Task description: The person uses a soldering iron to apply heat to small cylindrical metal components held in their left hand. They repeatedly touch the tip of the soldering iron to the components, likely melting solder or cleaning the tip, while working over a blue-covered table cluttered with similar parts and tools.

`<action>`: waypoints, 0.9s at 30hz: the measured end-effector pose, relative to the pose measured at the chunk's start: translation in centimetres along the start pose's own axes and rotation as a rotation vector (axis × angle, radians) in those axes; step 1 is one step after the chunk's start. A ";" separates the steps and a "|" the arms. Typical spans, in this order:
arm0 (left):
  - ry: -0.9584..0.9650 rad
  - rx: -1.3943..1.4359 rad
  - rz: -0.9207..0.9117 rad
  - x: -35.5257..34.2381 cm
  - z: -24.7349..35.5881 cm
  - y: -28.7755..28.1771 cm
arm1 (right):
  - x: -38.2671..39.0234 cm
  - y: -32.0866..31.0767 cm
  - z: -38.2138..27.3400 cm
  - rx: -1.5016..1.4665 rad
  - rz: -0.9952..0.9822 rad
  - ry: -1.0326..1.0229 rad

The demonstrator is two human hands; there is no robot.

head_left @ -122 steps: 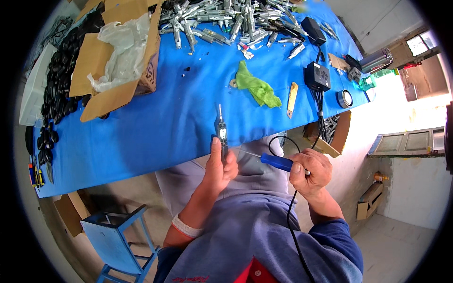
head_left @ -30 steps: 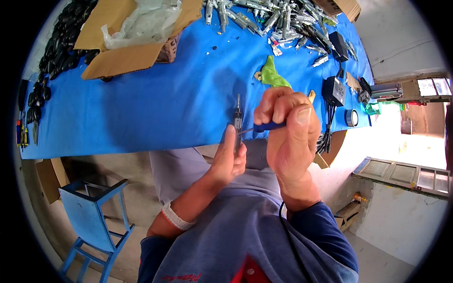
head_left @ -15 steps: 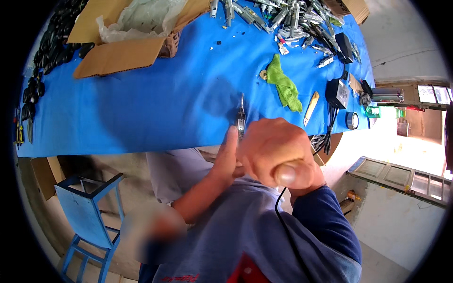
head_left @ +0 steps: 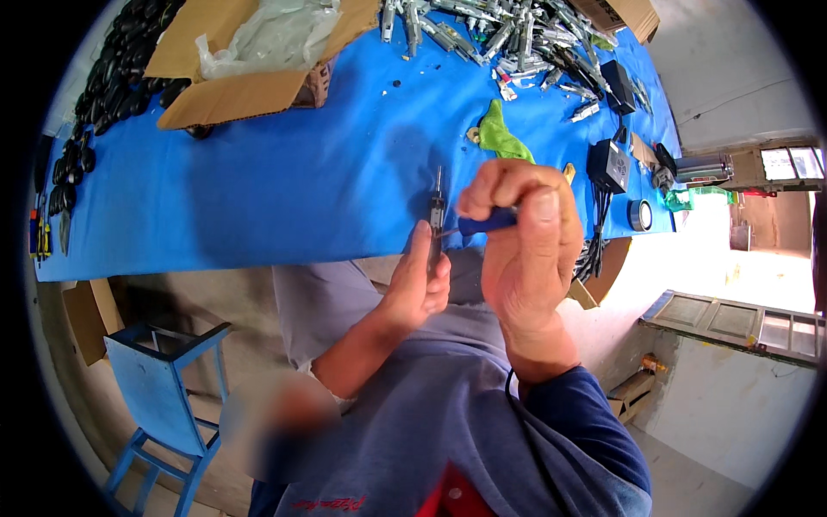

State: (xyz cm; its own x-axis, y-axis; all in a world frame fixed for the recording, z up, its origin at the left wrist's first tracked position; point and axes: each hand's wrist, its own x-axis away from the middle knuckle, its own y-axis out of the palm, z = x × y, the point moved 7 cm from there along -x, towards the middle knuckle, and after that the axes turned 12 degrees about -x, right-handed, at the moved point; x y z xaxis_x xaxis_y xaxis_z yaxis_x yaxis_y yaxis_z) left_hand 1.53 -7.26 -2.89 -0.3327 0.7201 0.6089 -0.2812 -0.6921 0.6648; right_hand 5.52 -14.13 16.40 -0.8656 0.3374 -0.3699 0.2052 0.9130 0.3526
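My left hand (head_left: 415, 284) is closed around a slim dark-and-silver mechanism (head_left: 436, 215), held upright at the table's near edge with a thin metal shaft pointing away from me. To its right, my right hand (head_left: 532, 250) grips a screwdriver (head_left: 488, 222) by its blue handle, between thumb and fingers. The screwdriver's thin blade points left and reaches the side of the mechanism; whether the tip sits in a screw is too small to tell. Just beyond my right hand lies a green cloth (head_left: 501, 138), partly hidden by it.
Similar metal mechanisms (head_left: 525, 43) are heaped at the back right. An open cardboard box (head_left: 228, 102) and many black shell-like pieces (head_left: 112, 82) occupy the left. A black power adapter (head_left: 609, 166) and a round tin-like item (head_left: 639, 214) sit right. A blue chair (head_left: 155, 388) stands left, below the table.
My right hand has turned and lifted slightly, bringing the screwdriver into sight. It now covers part of the cloth. My left hand still holds the mechanism, with its fingers now showing around it.
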 end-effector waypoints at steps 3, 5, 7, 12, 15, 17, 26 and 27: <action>0.000 0.011 0.014 -0.2 -0.6 -0.4 | 0.8 -1.6 0.6 -0.258 0.058 -0.054; 0.013 -0.002 0.035 0.0 -0.6 -0.2 | -0.1 -1.3 1.0 -0.257 -0.101 0.078; -0.044 0.022 0.033 -0.1 -0.8 -0.2 | -0.9 -0.2 1.2 -0.312 -0.151 0.164; -0.008 0.028 0.065 -0.4 -0.7 -0.4 | -2.3 1.2 1.3 -0.451 -0.548 0.289; 0.002 0.027 0.046 -0.1 -0.7 -0.3 | -2.9 0.8 2.5 -0.487 -0.474 0.292; 0.006 0.020 0.043 -0.1 -0.7 -0.2 | -3.2 0.4 2.8 -0.408 -0.401 0.205; -0.017 0.009 0.027 0.1 -0.3 -0.2 | -3.1 -1.8 0.7 -0.057 -0.237 -0.304; -0.011 0.003 0.029 0.1 -0.3 -0.2 | -3.0 -1.7 0.5 -0.062 -0.268 -0.302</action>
State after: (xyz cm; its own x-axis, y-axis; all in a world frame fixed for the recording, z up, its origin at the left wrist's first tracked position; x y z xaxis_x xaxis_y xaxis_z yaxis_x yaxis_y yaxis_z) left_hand 1.29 -7.05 -3.10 -0.3308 0.7005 0.6324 -0.2686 -0.7123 0.6485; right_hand 8.03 -16.58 16.47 -0.7098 0.1499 -0.6882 -0.0457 0.9652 0.2574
